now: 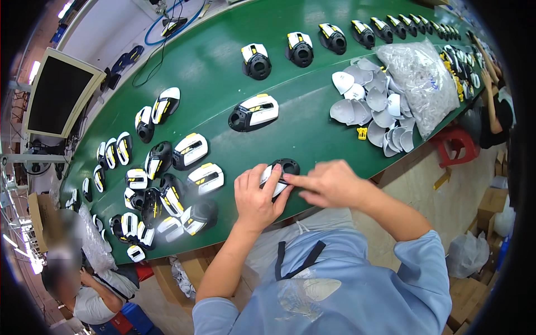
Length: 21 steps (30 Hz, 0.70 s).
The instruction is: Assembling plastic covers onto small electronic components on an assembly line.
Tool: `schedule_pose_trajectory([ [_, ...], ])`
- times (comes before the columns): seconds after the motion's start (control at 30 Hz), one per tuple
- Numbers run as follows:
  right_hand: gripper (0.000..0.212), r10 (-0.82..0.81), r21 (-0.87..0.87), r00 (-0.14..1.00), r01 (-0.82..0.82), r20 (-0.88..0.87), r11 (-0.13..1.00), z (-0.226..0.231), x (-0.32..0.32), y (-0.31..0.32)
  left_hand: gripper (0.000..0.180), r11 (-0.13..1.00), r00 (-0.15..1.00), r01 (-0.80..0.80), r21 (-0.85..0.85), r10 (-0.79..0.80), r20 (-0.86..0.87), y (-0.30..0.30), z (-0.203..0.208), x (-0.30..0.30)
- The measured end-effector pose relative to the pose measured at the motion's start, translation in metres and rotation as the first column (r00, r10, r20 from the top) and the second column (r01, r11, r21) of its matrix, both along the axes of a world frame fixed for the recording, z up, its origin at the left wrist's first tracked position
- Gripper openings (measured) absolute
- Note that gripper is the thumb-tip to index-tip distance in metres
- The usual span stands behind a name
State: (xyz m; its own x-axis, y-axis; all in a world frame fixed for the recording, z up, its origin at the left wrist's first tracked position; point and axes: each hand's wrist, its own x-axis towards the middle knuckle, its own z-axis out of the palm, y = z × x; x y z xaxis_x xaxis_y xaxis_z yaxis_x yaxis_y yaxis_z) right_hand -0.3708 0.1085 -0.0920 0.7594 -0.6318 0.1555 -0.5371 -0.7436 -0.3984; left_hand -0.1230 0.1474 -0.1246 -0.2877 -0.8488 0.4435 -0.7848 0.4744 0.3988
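Observation:
At the near edge of the green table, my left hand (257, 195) is closed around a small rounded black-and-white plastic housing (288, 165). Its black end with round openings points away from me, and my fingers cover much of the white side. My right hand (335, 183) comes in from the right. Its index finger is stretched out and its tip touches the housing beside my left fingertips; the other fingers are partly bent and hold nothing that I can make out. Just beyond lies a similar housing (254, 113) with yellow accents.
More housings (190, 151) crowd the table's left side, and a row of them (300, 49) runs along the far side. Grey-white curved shells (375, 100) are heaped at the right beside a clear plastic bag (419, 78). A monitor (60, 92) stands far left. Other people sit at both ends.

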Motion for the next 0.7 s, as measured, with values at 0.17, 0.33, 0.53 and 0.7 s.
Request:
schedule_pose_trajectory([
  [0.17, 0.044, -0.372, -0.168, 0.91, 0.401, 0.183, 0.9, 0.022, -0.043, -0.073, 0.058, 1.0, 1.0, -0.015, -0.002, 0.015, -0.007, 0.003, 0.0, -0.003],
  [0.33, 0.033, -0.347, -0.173, 0.937, 0.346, 0.023, 0.922, 0.014, -0.067, -0.107, 0.062, 0.998, 0.999, -0.013, 0.056, 0.016, -0.051, -0.001, 0.001, -0.006],
  [0.53, 0.019, -0.662, 0.658, 0.301, 0.132, 0.686, 0.742, 0.009, -0.003, -0.036, 0.082, 0.995, 0.99, -0.062, 0.076, 0.071, -0.119, -0.002, -0.003, -0.001],
  [0.7, 0.016, -0.872, 0.875, 0.175, -0.261, 0.458, 0.407, -0.032, 0.037, 0.007, 0.082, 0.993, 0.986, -0.034, 0.116, 0.052, -0.156, -0.001, -0.006, 0.0],
])
